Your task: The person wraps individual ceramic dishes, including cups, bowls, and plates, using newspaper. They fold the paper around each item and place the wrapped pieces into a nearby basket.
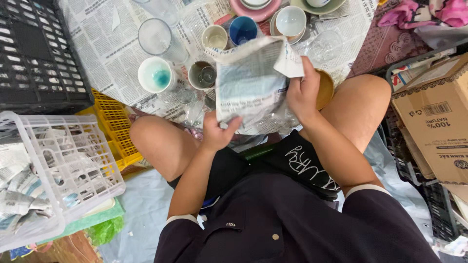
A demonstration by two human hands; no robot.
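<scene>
1. The newspaper-wrapped bundle is held up over the person's lap, in front of the cups spread on the newspaper sheet
2. The left hand pinches the bundle's lower edge between thumb and fingers
3. The right hand grasps its right side, thumb pressed on a loose flap at the top
4. Beyond the bundle stand a white cup with teal inside, a grey cup and a blue cup; well to its left sits a white basket holding wrapped pieces
5. Risk, as I judge it: the paper looks loosely folded, so whatever is inside could slip out the bottom and strike the cups below if either grip eases
</scene>
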